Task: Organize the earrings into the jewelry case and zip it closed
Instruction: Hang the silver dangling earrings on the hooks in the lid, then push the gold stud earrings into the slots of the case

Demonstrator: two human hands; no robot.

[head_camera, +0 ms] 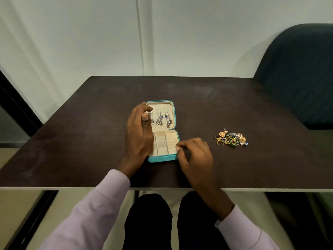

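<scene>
Your small teal zip-up jewelry case (163,157) sits open mid-counter (90,132). Left hand (139,134) pinches a silver dangly earring (151,117) at the lid; right hand (195,154) is curled, empty. Gold-and-green earring pile (230,138) lies well right.

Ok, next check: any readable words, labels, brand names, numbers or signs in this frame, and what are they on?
None can be read.
The teal jewelry case shows no logo or label on its visible edge or cream lining.
The loose earring pile and the hanging earrings carry no legible markings; they are too small to tell.
The table, wall and chair show no text.
</scene>
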